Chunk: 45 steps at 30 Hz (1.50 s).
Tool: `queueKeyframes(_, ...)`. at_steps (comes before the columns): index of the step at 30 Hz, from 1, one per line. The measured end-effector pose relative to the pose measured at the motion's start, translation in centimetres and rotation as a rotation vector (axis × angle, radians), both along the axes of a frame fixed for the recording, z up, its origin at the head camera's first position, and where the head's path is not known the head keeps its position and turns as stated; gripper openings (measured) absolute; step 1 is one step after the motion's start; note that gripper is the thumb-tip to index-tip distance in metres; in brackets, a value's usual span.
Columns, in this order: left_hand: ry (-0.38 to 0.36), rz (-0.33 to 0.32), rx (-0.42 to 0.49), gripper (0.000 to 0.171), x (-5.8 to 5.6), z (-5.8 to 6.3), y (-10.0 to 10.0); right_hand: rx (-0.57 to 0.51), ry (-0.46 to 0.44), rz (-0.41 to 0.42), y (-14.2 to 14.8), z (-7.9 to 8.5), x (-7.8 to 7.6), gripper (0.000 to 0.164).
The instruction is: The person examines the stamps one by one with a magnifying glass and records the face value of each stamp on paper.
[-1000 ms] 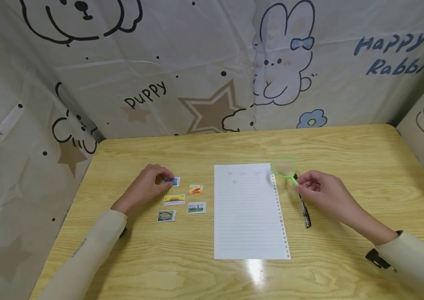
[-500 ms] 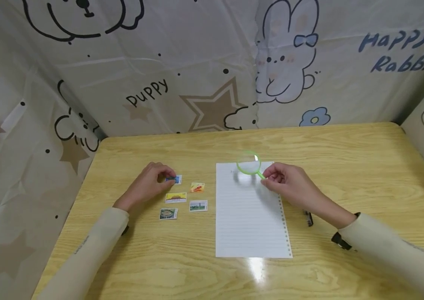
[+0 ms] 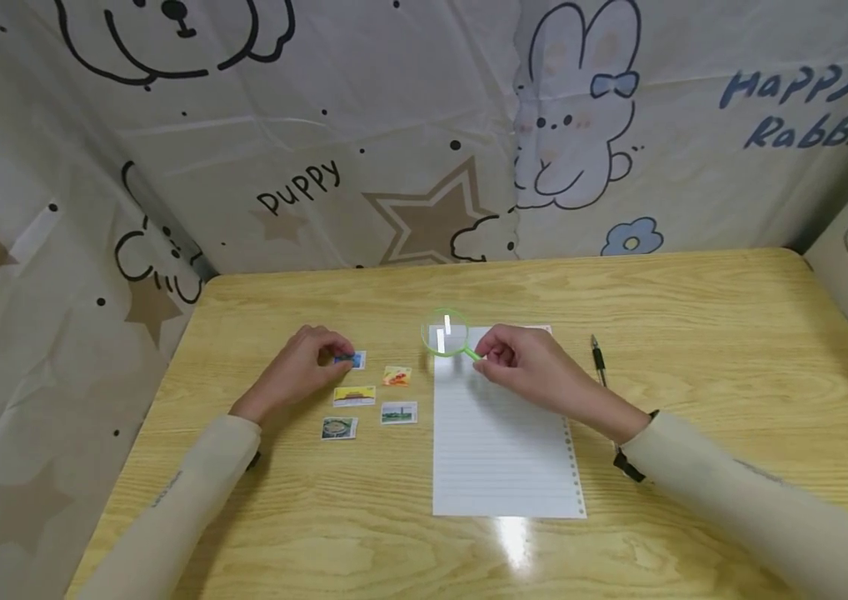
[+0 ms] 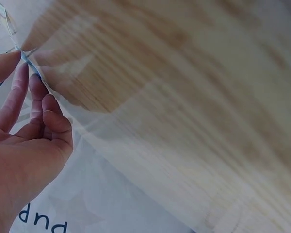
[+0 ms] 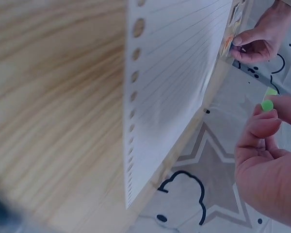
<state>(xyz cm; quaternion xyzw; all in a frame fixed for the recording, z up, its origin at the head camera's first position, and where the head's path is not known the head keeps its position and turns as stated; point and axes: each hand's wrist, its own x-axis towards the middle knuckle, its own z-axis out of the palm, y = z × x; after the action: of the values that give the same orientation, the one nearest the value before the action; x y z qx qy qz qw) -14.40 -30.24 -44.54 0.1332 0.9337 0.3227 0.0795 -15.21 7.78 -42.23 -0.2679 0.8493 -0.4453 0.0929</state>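
Note:
My left hand [image 3: 302,364] pinches a blue stamp [image 3: 359,359] between thumb and fingertips at the left of the table; its fingers partly cover it. In the left wrist view that stamp [image 4: 26,59] shows only as a thin edge. Between the thumb and fingers of my right hand [image 3: 521,364] is the green handle of a magnifying glass [image 3: 472,353]. Its round lens hangs above the paper's top left corner, catching white reflections. The right wrist view shows just the handle's green end [image 5: 267,106].
Near the left hand lie a yellow stamp [image 3: 354,396], an orange stamp [image 3: 397,376], a tower stamp [image 3: 398,412] and a stadium stamp [image 3: 339,428]. Lined paper [image 3: 499,467] lies beneath the right hand. A black pen [image 3: 599,360] is partly behind the right forearm.
The right hand has carried the magnifying glass leftward from beside the pen, across the paper to its top left corner. The left hand stays at the blue stamp.

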Motion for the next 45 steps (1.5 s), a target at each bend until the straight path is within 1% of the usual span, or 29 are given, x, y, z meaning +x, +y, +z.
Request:
queueKeyframes(9,0.011,-0.008,-0.012,0.007,-0.1,-0.1,0.1,0.018,-0.001,0.055,-2.7,-0.2,-0.4,0.007)
queueKeyframes(15,0.015,-0.004,-0.016,0.006,-0.2,-0.1,0.1,0.010,-0.003,0.112,-4.5,-0.5,-0.6,0.006)
queueKeyframes(22,-0.002,-0.004,-0.028,0.006,-0.2,0.1,0.2,0.048,-0.013,0.111,-6.7,-1.0,-0.6,0.005)
queueKeyframes(26,-0.007,-0.006,-0.041,0.006,-0.3,0.1,0.2,0.060,-0.002,0.133,-7.7,-1.1,-0.6,0.005)
queueKeyframes(33,0.007,-0.002,-0.063,0.014,-0.3,0.0,0.1,0.084,0.018,0.164,-8.8,-1.3,-0.4,0.005)
queueKeyframes(38,0.020,0.003,-0.068,0.013,-0.3,0.1,0.2,0.098,0.039,0.180,-9.3,-1.3,-0.4,0.005)
queueKeyframes(45,0.038,0.004,-0.072,0.014,-0.3,-0.1,0.1,0.095,0.021,0.194,-9.8,-1.2,-0.4,0.006)
